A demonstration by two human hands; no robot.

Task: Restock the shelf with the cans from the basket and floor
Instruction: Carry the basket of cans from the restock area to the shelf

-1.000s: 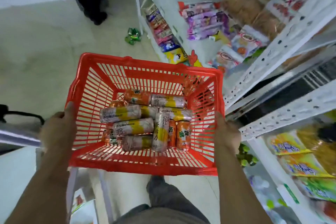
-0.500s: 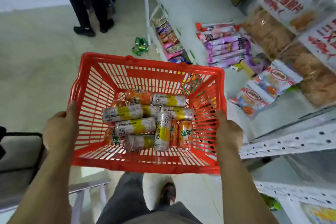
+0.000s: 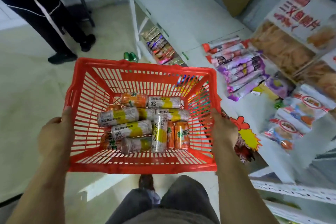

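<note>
Both bare forearms reach forward, left hand (image 3: 54, 132) and right hand (image 3: 224, 130) gripping opposite sides at waist height.

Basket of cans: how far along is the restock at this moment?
Done: nothing visible; no cans show on the white shelf, whose near stretch is bare. In hand: the left hand and right hand grip the sides of the red basket, with silver-yellow cans and orange cans lying inside. Left: shelving all of them, plus the green cans on the floor.
</note>
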